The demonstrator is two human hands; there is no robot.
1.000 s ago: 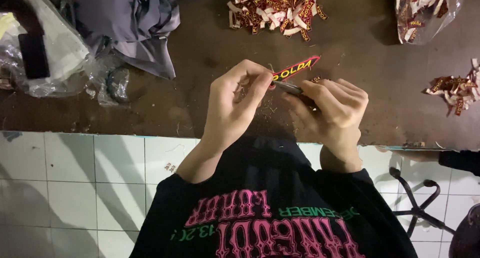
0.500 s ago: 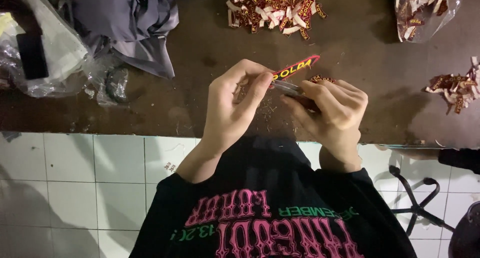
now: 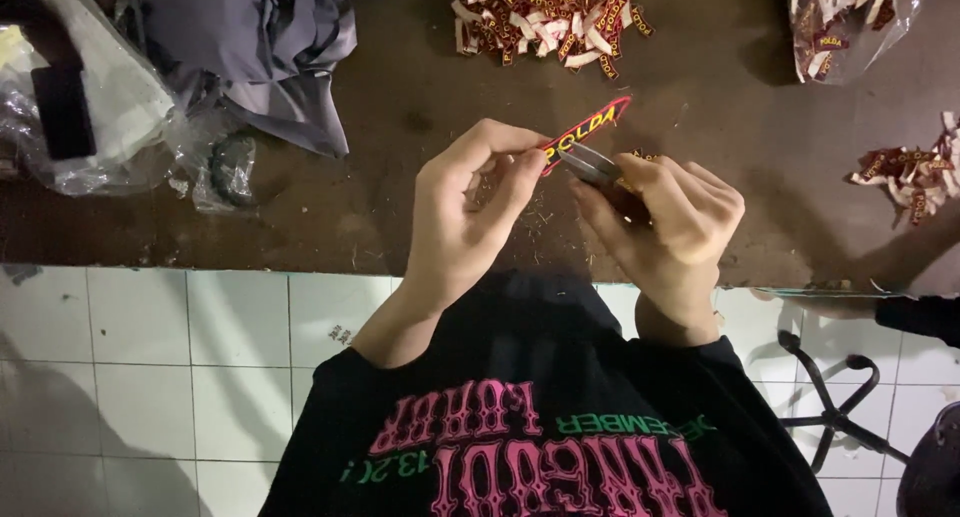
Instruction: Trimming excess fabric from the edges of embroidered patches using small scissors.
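Far left of the table (image 3: 400,177): clear plastic bag (image 3: 90,107) w/ a dark item inside, then a heap of grey cloth (image 3: 250,47) next to it.

Above the table's front edge, center: left hand (image 3: 465,222) pinches one end of a narrow red label (image 3: 588,132) w/ yellow lettering, thumb & fingers closed on it. Label is lifted off the table, pointing up-right. Right hand (image 3: 665,227) is curled round small metal snips (image 3: 590,164), tips touching the label's lower edge.

Back of the table, center: big pile of labels (image 3: 545,17). Back right: another clear bag of labels (image 3: 850,22). Right edge: smaller pile (image 3: 910,172).

Progress, judging by the piles: lots of labels lying loose, can't tell which are trimmed vs. not. One label is in hand being trimmed, prob. many left.
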